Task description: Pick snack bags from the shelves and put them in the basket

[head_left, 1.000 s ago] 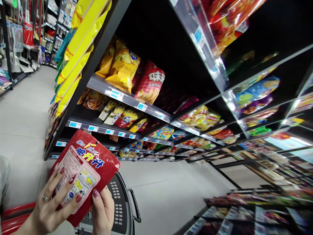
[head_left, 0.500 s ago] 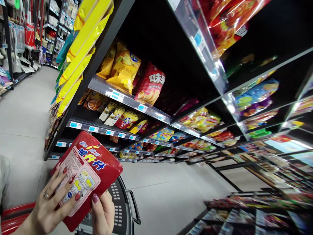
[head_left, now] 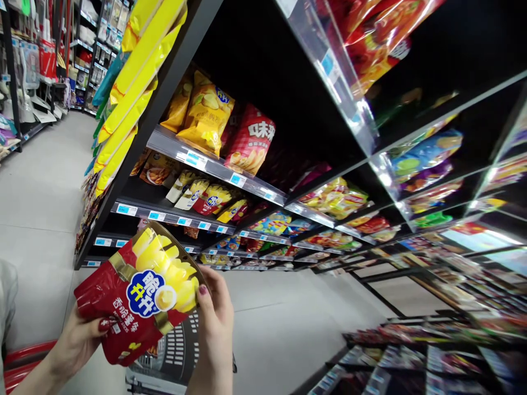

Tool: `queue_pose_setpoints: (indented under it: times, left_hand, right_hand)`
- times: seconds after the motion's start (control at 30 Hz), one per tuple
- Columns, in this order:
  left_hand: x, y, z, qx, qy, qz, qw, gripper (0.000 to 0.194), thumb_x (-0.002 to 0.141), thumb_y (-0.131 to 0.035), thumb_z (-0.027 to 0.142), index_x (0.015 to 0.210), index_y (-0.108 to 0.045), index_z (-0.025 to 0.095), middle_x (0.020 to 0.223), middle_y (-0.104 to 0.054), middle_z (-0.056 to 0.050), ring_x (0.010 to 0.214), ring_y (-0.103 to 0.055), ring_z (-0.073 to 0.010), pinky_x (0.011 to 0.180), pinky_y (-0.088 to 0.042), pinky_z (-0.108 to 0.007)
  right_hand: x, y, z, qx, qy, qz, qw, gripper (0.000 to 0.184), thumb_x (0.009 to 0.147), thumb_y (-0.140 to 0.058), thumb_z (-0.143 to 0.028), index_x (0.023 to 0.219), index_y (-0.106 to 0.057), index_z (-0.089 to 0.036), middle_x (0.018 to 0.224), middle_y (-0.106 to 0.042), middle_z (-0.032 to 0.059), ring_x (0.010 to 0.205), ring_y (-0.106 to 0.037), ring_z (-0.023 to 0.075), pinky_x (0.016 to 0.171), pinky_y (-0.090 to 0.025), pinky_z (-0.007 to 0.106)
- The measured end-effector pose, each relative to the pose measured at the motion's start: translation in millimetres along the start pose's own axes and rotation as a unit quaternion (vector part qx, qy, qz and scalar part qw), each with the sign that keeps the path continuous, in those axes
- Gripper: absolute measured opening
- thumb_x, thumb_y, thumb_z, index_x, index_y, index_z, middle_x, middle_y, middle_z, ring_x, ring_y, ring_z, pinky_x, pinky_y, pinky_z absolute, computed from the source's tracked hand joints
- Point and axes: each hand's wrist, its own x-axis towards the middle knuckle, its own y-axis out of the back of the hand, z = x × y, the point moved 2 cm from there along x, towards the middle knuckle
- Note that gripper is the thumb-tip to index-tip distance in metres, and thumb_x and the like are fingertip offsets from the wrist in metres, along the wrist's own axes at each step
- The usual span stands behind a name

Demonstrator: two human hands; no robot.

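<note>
The left hand (head_left: pixel 78 343) and the right hand (head_left: pixel 217 315) were both partly curled and held one glossy dark-red, roughly rectangular snack pouch (head_left: pixel 142 296) between them. We noted the left thumb pressed flat on the lower front of the pouch, its fingers passing out of sight behind. The right thumb rested at the opposite edge, near the top, with the other fingers at the back; we could not tell how far those fingers were bent.

We saw the pouch tilted, its top toward the upper right and its printed front turned to us, showing yellow potato sticks and a blue cloud-shaped emblem. It hung above a dark slotted plastic panel (head_left: pixel 187 351), which it partly covered, and well above the grey tiled floor (head_left: pixel 263 334). At the lower left we found red tubular bars (head_left: pixel 31 351).

Beyond the pouch stood a black multi-tiered shelf unit (head_left: pixel 164 104) with pale price labels along its ledges. On one tier we recorded a plump yellow-orange bag (head_left: pixel 209 116) just beside a red checked bag (head_left: pixel 252 140); on the tier below, a row of small upright packets (head_left: pixel 209 198). Long bright-yellow packets (head_left: pixel 132 90) overlapped along the unit's left end.
</note>
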Motion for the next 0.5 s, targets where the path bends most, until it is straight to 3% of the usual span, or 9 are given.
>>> queue_pose_setpoints:
  times: [0.13,0.33,0.4,0.43,0.47,0.5]
  left_hand:
    - [-1,-2.1,0,0.002,0.013,-0.011,1.000,0.078,0.044,-0.094,0.034,0.117,-0.067,0.023,0.088,-0.079,-0.007,0.093,-0.071,-0.0334,0.084,-0.060,-0.044]
    - [1,-0.3,-4,0.013,0.000,0.002,1.000,0.072,0.041,-0.094,0.037,0.108,-0.071,0.021,0.086,-0.079,-0.007,0.089,-0.072,-0.0328,0.078,-0.062,-0.040]
    - [1,3.9,-1,0.077,-0.054,-0.006,0.996,0.061,0.047,-0.092,0.040,0.101,-0.074,0.019,0.088,-0.079,-0.010,0.085,-0.073,-0.0330,0.075,-0.062,-0.038]
    - [2,6.7,2,0.134,-0.112,-0.013,0.985,0.055,0.052,-0.089,0.040,0.101,-0.075,0.019,0.093,-0.078,-0.010,0.085,-0.073,-0.0324,0.074,-0.063,-0.037]
    - [1,9.4,6,0.205,-0.192,-0.021,0.960,0.049,0.059,-0.087,0.037,0.104,-0.074,0.021,0.100,-0.077,-0.010,0.088,-0.073,-0.0315,0.075,-0.063,-0.035]
    - [0,11.0,9,0.278,-0.293,-0.037,0.914,0.046,0.064,-0.083,0.032,0.109,-0.073,0.024,0.108,-0.076,-0.010,0.092,-0.072,-0.0307,0.078,-0.062,-0.034]
  right_hand:
    - [10,0,-24,-0.062,-0.017,-0.102,0.993,0.030,0.074,-0.073,-0.047,0.079,-0.070,-0.017,0.072,-0.070,0.0042,0.064,-0.062,0.0178,0.054,-0.049,0.025]
    - [11,-1,-31,-0.100,0.009,-0.119,0.988,0.028,0.078,-0.070,-0.045,0.075,-0.069,-0.017,0.067,-0.068,0.0028,0.060,-0.059,0.0158,0.051,-0.047,0.023]
    - [12,0,-25,-0.088,0.024,-0.090,0.992,0.029,0.078,-0.070,-0.046,0.086,-0.069,-0.018,0.081,-0.071,0.0050,0.072,-0.064,0.0187,0.061,-0.052,0.026]
    - [12,0,-21,-0.079,0.037,-0.058,0.994,0.031,0.078,-0.070,-0.046,0.094,-0.068,-0.019,0.090,-0.071,0.0062,0.079,-0.065,0.0197,0.067,-0.054,0.028]
    - [9,0,-17,-0.069,0.051,-0.020,0.996,0.035,0.079,-0.070,-0.047,0.101,-0.066,-0.021,0.099,-0.070,0.0074,0.085,-0.065,0.0202,0.074,-0.055,0.030]
    - [5,0,-11,-0.055,0.064,0.014,0.996,0.039,0.080,-0.068,-0.048,0.108,-0.064,-0.022,0.107,-0.068,0.0083,0.090,-0.065,0.0202,0.079,-0.055,0.032]
